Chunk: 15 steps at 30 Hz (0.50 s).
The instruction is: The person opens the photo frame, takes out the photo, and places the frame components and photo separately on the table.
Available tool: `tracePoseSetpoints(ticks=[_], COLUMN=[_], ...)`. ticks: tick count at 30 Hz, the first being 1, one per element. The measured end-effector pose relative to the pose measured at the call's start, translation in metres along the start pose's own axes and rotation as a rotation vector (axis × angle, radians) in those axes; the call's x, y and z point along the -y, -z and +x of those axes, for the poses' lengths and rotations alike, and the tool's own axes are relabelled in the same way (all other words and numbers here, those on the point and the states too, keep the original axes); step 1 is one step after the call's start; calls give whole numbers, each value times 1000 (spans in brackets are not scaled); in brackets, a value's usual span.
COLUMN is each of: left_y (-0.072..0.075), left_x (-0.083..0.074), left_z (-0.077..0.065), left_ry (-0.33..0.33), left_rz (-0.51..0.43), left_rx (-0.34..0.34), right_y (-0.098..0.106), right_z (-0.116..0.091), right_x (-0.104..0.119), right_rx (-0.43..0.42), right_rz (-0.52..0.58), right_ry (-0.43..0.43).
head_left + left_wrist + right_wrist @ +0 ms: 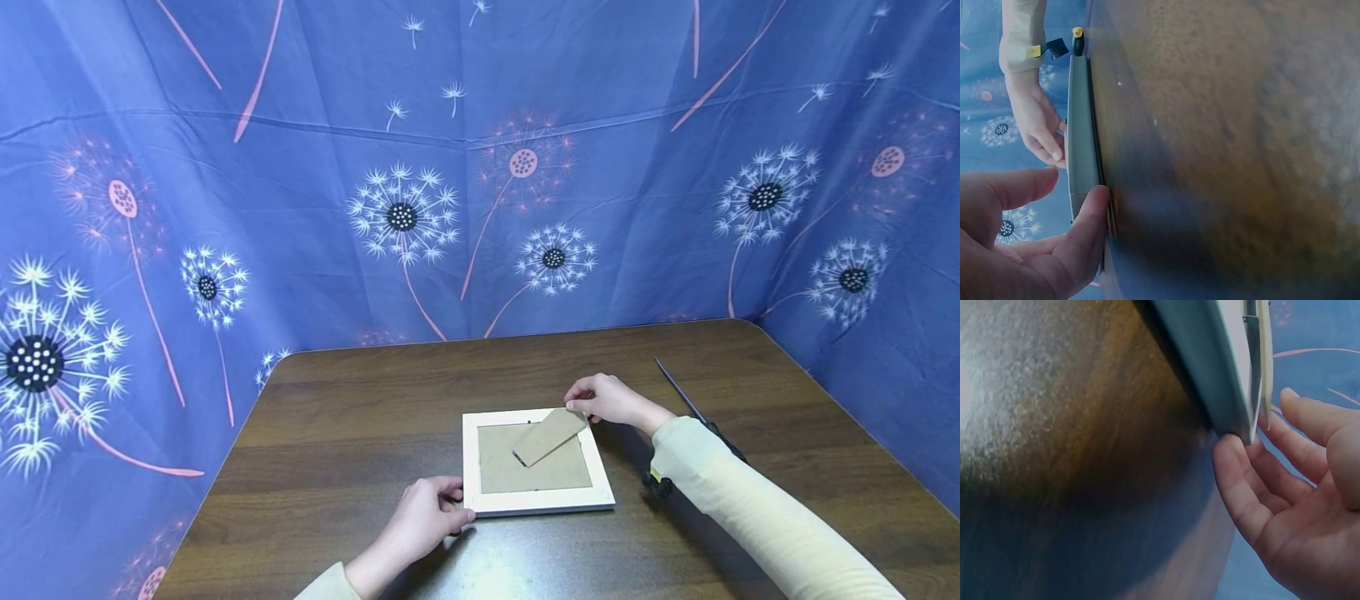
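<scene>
A white-edged picture frame [529, 501] lies on its face on the wooden table, its brown backing board [498, 467] up. On the back, a slim brown easel stand [551, 437] runs slantwise to the far right corner. My left hand [422, 517] holds the near left corner; in the left wrist view a fingertip [1096, 195] presses the frame's lower edge. At the far right corner my right hand [611, 400] holds the frame beside the stand's end. In the right wrist view, fingertips [1230, 450] meet that corner, with one upper digit standing off the stand.
A long dark rod [678, 387] with a black handle lies on the table [337, 433] to the right, partly behind the right sleeve. A black and yellow item [658, 482] shows under that wrist. Blue dandelion-print cloth [465, 167] hangs around the table's back and sides.
</scene>
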<state>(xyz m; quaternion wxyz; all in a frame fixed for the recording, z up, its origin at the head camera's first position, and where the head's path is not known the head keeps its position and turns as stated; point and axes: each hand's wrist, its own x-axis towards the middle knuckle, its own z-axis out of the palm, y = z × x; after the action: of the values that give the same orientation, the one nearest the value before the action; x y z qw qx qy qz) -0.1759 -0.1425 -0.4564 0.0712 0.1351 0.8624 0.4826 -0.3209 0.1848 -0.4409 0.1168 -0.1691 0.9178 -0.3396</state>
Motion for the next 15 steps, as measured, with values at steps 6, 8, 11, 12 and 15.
tracePoseSetpoints(ticks=[6,8,11,12,15], left_y=[-1,-2,-3,-3,-3], left_x=[1,1,2,2,3], left_z=[2,2,3,3,3], left_ry=[-9,-8,-6,-7,-8], left_rz=[10,3,-10,-14,-22], left_rx=[-6,-3,3,2,2], right_y=[-1,-2,-3,-3,-4], right_z=[-1,-1,-1,-1,-1], right_x=[1,2,3,2,1], right_rx=[-15,-17,-19,-18,-15], right_rz=[-15,-14,-7,-1,14], right_ry=[3,1,-1,-4,-15])
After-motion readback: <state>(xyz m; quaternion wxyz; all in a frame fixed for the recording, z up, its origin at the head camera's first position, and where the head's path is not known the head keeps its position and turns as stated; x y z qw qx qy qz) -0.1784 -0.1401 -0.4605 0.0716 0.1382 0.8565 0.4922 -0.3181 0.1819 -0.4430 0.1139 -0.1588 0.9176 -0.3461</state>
